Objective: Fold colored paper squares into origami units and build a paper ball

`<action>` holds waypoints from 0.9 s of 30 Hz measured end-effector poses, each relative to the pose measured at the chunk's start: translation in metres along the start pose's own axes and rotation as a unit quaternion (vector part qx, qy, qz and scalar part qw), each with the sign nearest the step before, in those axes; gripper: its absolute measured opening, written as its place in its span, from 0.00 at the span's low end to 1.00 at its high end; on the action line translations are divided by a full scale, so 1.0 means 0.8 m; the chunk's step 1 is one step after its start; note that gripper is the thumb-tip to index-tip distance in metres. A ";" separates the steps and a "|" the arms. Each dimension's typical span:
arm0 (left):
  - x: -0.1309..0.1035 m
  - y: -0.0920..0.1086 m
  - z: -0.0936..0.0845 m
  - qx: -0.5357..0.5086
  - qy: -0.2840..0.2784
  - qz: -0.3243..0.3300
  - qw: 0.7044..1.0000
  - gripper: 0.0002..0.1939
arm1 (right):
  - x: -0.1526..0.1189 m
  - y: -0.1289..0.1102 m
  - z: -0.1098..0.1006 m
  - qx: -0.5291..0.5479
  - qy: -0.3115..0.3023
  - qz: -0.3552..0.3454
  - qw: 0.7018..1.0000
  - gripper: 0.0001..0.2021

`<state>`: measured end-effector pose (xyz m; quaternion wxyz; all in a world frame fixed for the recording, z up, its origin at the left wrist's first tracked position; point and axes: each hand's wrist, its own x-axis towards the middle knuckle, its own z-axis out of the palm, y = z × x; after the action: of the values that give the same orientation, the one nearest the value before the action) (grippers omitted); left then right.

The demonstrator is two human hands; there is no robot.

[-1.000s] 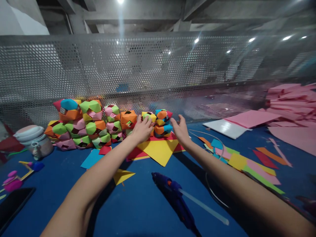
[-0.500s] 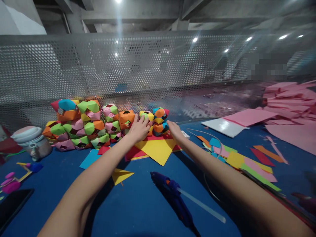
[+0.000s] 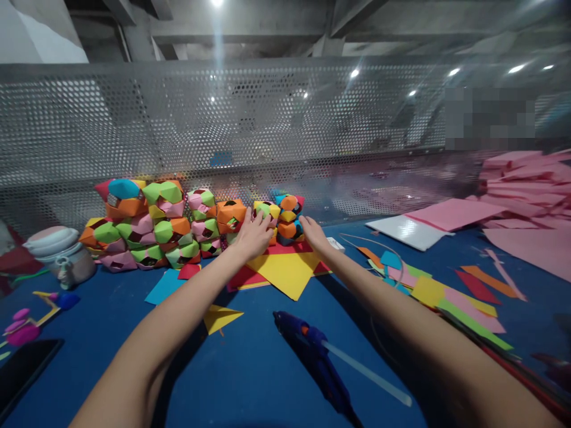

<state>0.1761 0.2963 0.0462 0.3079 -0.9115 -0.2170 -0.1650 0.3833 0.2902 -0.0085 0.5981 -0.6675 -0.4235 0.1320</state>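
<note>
Toward the back of the blue table, my left hand (image 3: pixel 255 233) lies with spread fingers against the front of a yellow and green folded-paper cube (image 3: pixel 266 209). Its palm side is hidden. My right hand (image 3: pixel 314 235) has its fingers stretched out at the right side of a short stack of blue and orange paper cubes (image 3: pixel 290 217). That stack stands close against the yellow and green one. Left of my left hand is an orange paper cube (image 3: pixel 231 214). Yellow paper sheets (image 3: pixel 288 274) and red ones lie in front of the stacks.
More stacked paper cubes (image 3: pixel 141 232) stand at the left, beside a lidded jar (image 3: pixel 62 255). A blue glue gun (image 3: pixel 312 356) lies between my forearms. Paper strips (image 3: pixel 446 294) and a pink paper pile (image 3: pixel 530 184) are at the right. A perforated metal panel (image 3: pixel 267 125) rises behind.
My right hand has moved slightly left, and the blue and orange stack has shifted left with it, closer to the yellow and green cube. My left hand has stayed almost in place.
</note>
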 end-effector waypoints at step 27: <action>-0.044 0.000 -0.028 -0.006 0.062 0.027 0.998 0.11 | 0.000 -0.005 -0.006 -0.031 0.013 -0.039 0.999 0.32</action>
<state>0.1425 0.2715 0.0479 0.3198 -0.9069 -0.1716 -0.2139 0.3852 0.2866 -0.0038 0.5875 -0.6703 -0.4449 0.0868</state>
